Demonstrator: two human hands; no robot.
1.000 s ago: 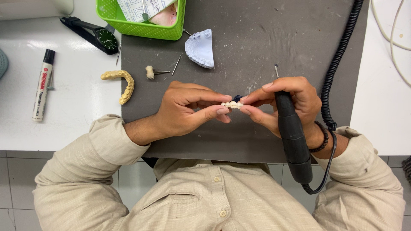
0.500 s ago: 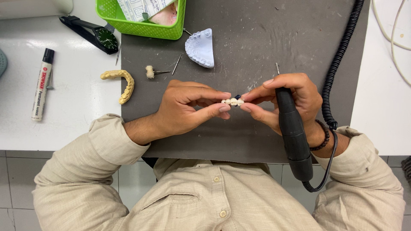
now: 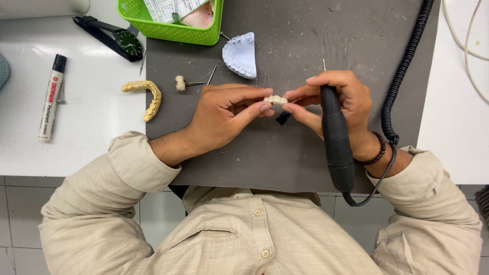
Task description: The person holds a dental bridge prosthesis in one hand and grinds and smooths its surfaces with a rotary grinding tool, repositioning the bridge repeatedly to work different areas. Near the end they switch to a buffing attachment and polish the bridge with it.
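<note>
Mid-inspection, judging by grip: left hand (image 3: 224, 114) and right hand (image 3: 338, 102) pinch tooth bridge (image 3: 275, 99) between fingertips above mat (image 3: 305, 35) centre, handpiece (image 3: 336, 137) clenched in right palm, cast (image 3: 240, 55) at 11 o'clock; bur contact needs steady bracing.

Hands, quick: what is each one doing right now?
Left hand: closed, pinching the small row of teeth.
Right hand: closed, holding the black handpiece, fingertips also on the teeth.

White worktop (image 3: 91, 147), grey mat (image 3: 285, 158), tiled floor (image 3: 15, 214).
</note>
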